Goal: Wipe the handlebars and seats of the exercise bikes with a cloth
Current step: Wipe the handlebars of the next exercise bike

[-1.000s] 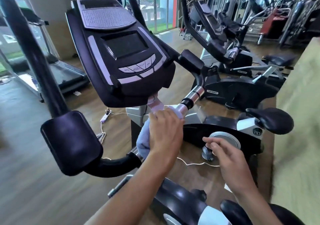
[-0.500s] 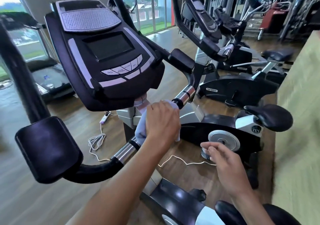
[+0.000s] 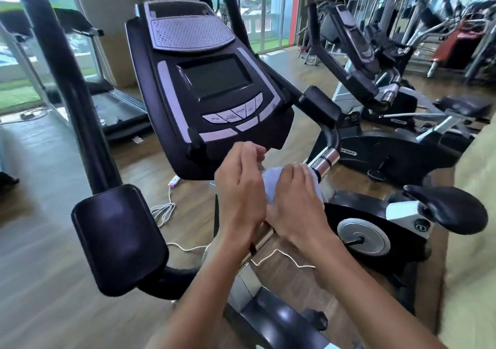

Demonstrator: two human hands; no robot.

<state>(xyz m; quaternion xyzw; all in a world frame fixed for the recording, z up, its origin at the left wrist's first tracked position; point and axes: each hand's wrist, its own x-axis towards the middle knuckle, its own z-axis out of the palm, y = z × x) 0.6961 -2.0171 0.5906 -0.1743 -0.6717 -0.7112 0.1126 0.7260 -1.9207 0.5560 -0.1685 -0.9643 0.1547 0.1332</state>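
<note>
Both hands, left hand [image 3: 241,187] and right hand [image 3: 298,201], grip clamped on cloth [image 3: 271,181] at handlebar [image 3: 326,158]; handlebar wipe underway, seat [image 3: 448,209] apparently untouched, other bikes left

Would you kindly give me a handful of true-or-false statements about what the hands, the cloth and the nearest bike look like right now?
1. Both hands are on the cloth. True: the left hand and right hand both hold it.
2. The cloth lies on a bike seat. False: it is at the handlebar's chrome section, below the console.
3. The console screen is lit with numbers. False: it is dark.
4. A black seat shows to the right of the hands. True.
5. A white cable lies on the wooden floor. True.
</note>
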